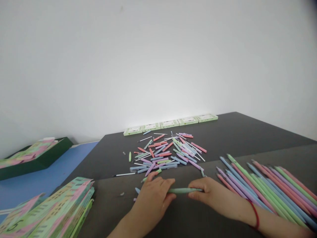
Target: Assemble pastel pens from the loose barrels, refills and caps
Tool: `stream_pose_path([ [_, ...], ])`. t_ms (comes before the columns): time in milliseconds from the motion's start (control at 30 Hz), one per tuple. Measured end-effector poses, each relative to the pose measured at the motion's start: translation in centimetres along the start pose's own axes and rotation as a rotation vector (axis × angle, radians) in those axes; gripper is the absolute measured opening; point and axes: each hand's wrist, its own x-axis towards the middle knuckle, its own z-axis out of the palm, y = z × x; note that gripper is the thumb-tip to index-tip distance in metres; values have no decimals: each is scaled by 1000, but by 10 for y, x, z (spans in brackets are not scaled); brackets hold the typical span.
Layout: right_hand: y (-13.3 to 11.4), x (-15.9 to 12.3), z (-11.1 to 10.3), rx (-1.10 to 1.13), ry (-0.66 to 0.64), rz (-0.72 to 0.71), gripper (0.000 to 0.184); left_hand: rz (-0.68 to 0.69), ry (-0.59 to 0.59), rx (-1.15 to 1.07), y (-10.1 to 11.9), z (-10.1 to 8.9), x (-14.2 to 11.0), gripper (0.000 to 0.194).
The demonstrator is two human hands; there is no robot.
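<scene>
A pale green pen (184, 190) lies level between my two hands, above the near part of the dark table. My left hand (155, 195) is closed around its left end with thumb and forefinger. At the other end, my right hand (206, 191) pinches the pen, partly hiding its tip. Just beyond my hands spreads a loose pile of pen parts (163, 153), with pink, purple, blue and green barrels and thin white refills. A few small pieces show partly covered behind my left hand.
Assembled-looking coloured pens (262, 185) lie in rows at the right, under my right forearm. Stacked printed cards (56, 208) stand at the near left. A green tray (47, 162) of similar cards is farther left. Several flat pale green boxes (169, 124) line the wall.
</scene>
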Motion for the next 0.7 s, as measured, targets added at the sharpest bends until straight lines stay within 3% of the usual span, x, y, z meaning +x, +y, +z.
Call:
stream_pose_path([
  [100,-11,-7,-1,-225,98,-158,15,6,-58,2,-3,1,0,18],
  [200,-17,-12,-1,-285,101,-189,15,30,11,15,-3,6,-2,13],
  [267,-17,-12,0,-151,48,-95,22,67,86,71,-1,9,-4,13],
  [367,-12,-8,2,271,-150,153,37,150,164,188,2,11,-6,21],
  [433,-12,-6,2,379,-207,216,42,167,192,210,2,10,-5,23],
  [500,-14,-6,2,201,-63,99,31,133,214,176,1,9,-4,20],
  [600,-21,-9,4,-270,204,-174,14,73,211,96,-1,6,-2,15],
  [700,-23,-10,8,-462,244,-231,14,54,200,89,0,8,-2,14],
])
